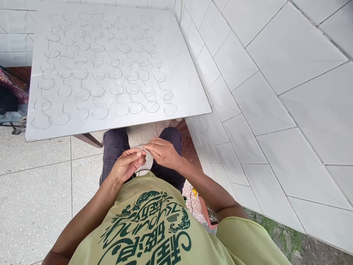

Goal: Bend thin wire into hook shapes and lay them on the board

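Note:
My left hand [128, 163] and my right hand [163, 152] meet above my lap, fingers pinched together on a thin piece of wire [142, 180] that curves down toward my shirt. Both hands are closed on it, fingertips nearly touching. In front of me lies a white board [182, 84] covered with several rows of bent S-shaped wire hooks [103, 70]. My hands are below the board's near edge and apart from it.
A white tiled wall [275, 92] runs along the right. Speckled floor tiles [41, 191] lie to the left. A dark metal frame with fabric [12, 99] stands at the far left. A small yellow object [194, 192] sits by my right leg.

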### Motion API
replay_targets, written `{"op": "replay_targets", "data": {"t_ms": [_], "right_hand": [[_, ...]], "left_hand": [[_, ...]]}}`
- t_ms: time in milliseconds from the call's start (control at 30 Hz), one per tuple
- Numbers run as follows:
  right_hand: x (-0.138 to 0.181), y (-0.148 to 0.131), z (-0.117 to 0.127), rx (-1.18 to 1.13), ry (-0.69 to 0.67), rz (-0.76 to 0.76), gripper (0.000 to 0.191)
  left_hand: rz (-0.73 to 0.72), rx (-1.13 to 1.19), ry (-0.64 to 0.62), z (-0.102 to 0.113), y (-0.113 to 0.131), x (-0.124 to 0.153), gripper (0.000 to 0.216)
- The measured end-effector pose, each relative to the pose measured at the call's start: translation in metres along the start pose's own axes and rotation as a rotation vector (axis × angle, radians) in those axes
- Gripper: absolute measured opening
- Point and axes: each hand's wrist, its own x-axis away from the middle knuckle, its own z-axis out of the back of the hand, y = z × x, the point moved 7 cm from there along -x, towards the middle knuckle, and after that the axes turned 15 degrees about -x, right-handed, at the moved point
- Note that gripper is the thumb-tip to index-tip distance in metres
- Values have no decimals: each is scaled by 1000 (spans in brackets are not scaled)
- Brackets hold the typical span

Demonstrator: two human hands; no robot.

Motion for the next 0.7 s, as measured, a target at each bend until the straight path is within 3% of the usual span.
{"op": "replay_targets", "data": {"t_ms": [233,500,600,700], "right_hand": [[-2,-1,3,-52,41,-70,22],[-8,-8,5,-77,25,-23,20],[-8,0,14,-128,43,-193,16],[3,13,22,-233,117,-444,25]], "left_hand": [[-26,28,-37,-7,2,2,16],[-75,39,-50,-10,2,1,15],[-81,81,-6,-7,5,0,16],[-96,128,29,-2,10,-2,17]]}}
